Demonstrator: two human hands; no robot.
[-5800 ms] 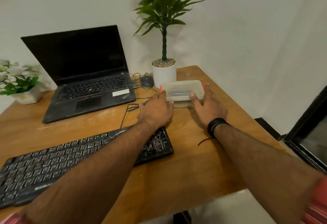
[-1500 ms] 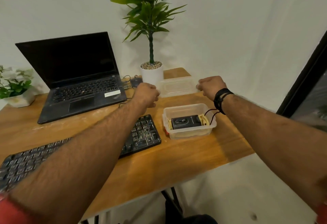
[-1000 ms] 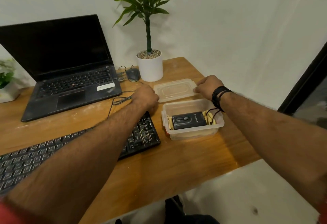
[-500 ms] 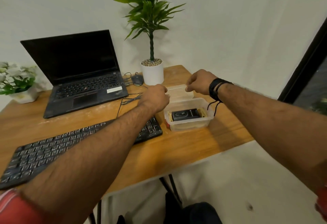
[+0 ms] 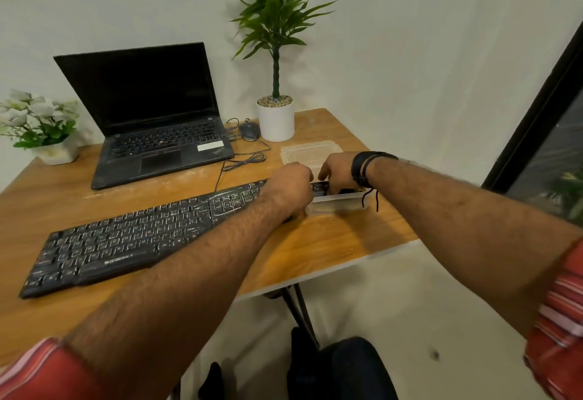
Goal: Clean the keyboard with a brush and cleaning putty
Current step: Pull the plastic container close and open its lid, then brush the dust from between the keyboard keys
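Wooden desk [image 5: 331, 242] fills mid-frame; keyboard [image 5: 132, 238] at left; both hands, left [image 5: 290, 185] and right [image 5: 337, 172], grip a black case [image 5: 320, 188] over the tub [image 5: 340, 204], right of centre.

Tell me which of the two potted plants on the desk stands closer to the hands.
The tall green leafy plant in the white round pot, just behind the clear plastic lid. The white-flowered plant sits at the desk's far left, beyond the laptop.

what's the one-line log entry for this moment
stage: fetching tools | both hands in clear plastic box on black case | lid off | black keyboard untouched
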